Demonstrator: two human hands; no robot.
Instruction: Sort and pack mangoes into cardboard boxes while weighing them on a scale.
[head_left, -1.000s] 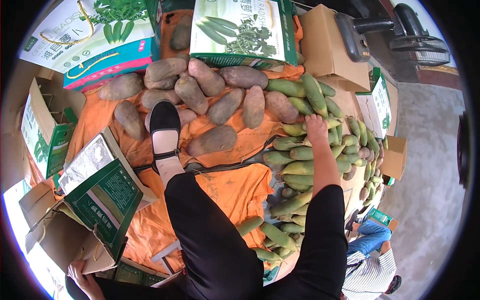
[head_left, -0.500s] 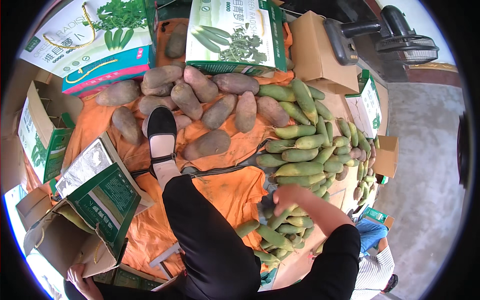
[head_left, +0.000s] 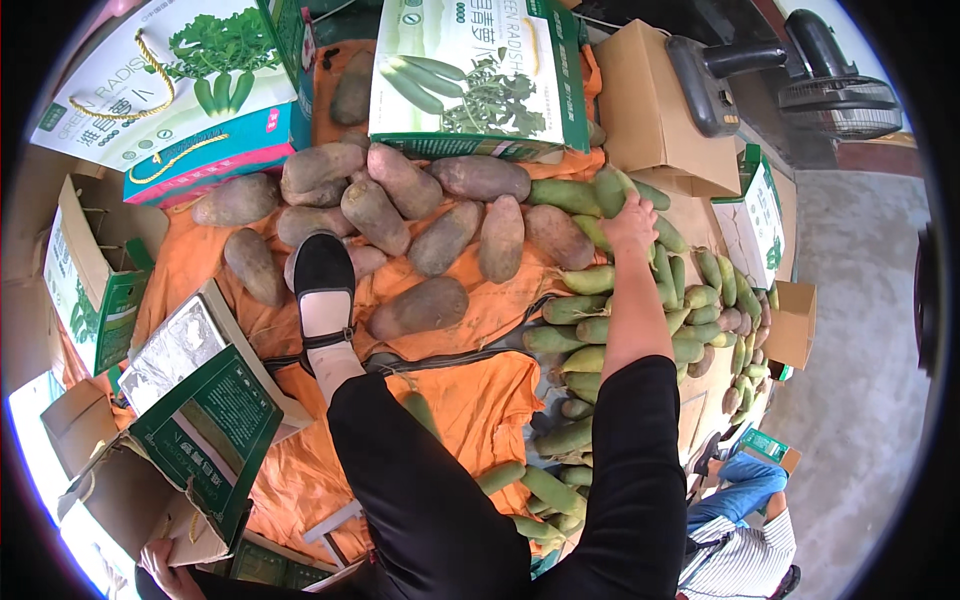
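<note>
My left hand (head_left: 168, 563) grips the lower edge of an open cardboard box (head_left: 205, 430) with green printed flaps, tilted beside my left leg. My right arm reaches forward over a heap of green radishes (head_left: 590, 360). My right hand (head_left: 632, 222) closes around a long green radish (head_left: 608, 190) at the far end of the heap; the hand covers part of it. A single green radish (head_left: 420, 412) lies on the orange cloth (head_left: 470, 385) beside my left knee. The box's inside is mostly in shadow.
Several large purplish-brown tubers (head_left: 420, 305) lie around my shoe (head_left: 325, 275). Printed radish cartons (head_left: 470, 75) stand behind them. A plain cardboard box (head_left: 650, 110) and a black fan (head_left: 840, 100) are at the far right. Another person (head_left: 735, 550) sits at the lower right.
My right hand has moved forward from the middle of the heap to the radish at its far end. A green radish now shows beside my knee. My left hand still holds the box.
</note>
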